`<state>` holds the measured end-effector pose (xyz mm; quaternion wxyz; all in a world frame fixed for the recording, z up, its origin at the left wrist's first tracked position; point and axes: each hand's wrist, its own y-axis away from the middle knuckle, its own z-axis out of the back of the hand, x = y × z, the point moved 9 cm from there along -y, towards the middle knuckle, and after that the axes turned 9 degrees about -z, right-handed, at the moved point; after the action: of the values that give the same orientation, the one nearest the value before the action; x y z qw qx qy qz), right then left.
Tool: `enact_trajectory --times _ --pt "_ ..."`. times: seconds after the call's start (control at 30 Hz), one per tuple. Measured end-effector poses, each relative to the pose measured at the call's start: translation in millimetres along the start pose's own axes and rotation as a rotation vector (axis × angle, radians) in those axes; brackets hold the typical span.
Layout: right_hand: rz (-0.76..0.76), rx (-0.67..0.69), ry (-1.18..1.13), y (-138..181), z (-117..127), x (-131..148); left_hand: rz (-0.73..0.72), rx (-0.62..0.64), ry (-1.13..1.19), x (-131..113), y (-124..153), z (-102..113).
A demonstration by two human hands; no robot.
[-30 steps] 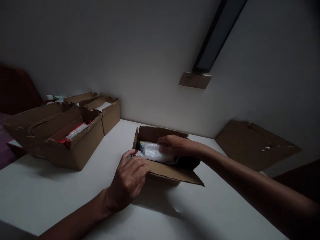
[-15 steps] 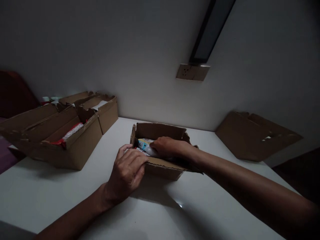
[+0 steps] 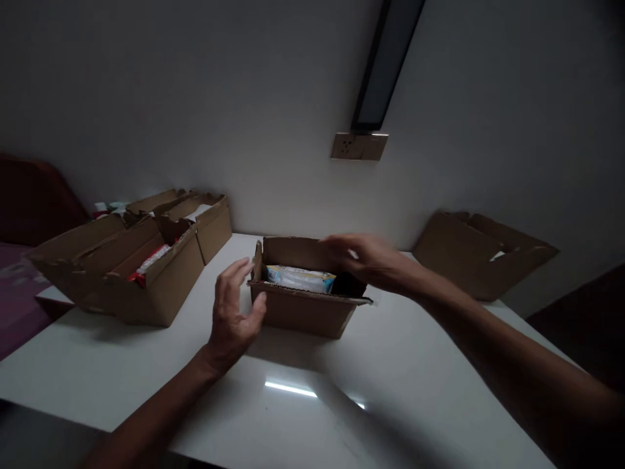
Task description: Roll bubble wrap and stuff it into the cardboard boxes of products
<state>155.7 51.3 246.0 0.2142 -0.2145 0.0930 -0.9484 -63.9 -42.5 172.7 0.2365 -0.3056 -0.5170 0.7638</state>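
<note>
A small open cardboard box (image 3: 303, 312) stands on the white table (image 3: 390, 384) in front of me. Inside it lies a packet wrapped in clear bubble film (image 3: 300, 278) with blue and yellow print. My left hand (image 3: 233, 312) hovers at the box's left corner, fingers spread and holding nothing. My right hand (image 3: 366, 257) is above the box's far right side, blurred, with its fingers stretched out and nothing in them. Neither hand grips the box.
Two larger open cardboard boxes (image 3: 137, 260) stand at the left, one with a red and white packet inside. A flattened cardboard box (image 3: 481, 254) leans against the wall at the right. A wall socket (image 3: 359, 146) sits above the table.
My right hand has come up out of the box and left the packet lying inside. My left hand has let go of the box's front edge and opened. The front flap now stands up.
</note>
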Motion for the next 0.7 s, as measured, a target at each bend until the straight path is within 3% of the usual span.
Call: enact_trajectory --times 0.07,0.13,0.2,0.27,0.33,0.4,0.5,0.6,0.7 --pt "-0.094 -0.166 -0.14 37 27 -36 0.181 0.048 0.078 28 20 0" --pt "-0.214 -0.267 -0.204 75 24 -74 0.399 0.13 0.191 57 49 -10" --pt "-0.292 -0.218 -0.277 99 -17 -100 0.565 0.193 0.306 75 76 -24" --pt "-0.316 -0.131 -0.358 106 -71 -107 0.651 0.233 0.424 80 92 -42" --pt "-0.306 -0.07 -0.436 97 -116 -102 0.71 0.243 0.539 78 96 -61" --pt "-0.323 -0.07 -0.476 83 -134 -97 0.756 0.207 0.612 75 87 -76" --pt "-0.355 -0.158 -0.469 71 -108 -103 0.752 0.155 0.635 64 52 -93" --pt "-0.321 -0.263 -0.482 78 -46 -114 0.666 0.158 0.696 37 9 -108" --pt "-0.27 -0.351 -0.512 87 9 -110 0.505 0.139 0.819 9 -27 -105"
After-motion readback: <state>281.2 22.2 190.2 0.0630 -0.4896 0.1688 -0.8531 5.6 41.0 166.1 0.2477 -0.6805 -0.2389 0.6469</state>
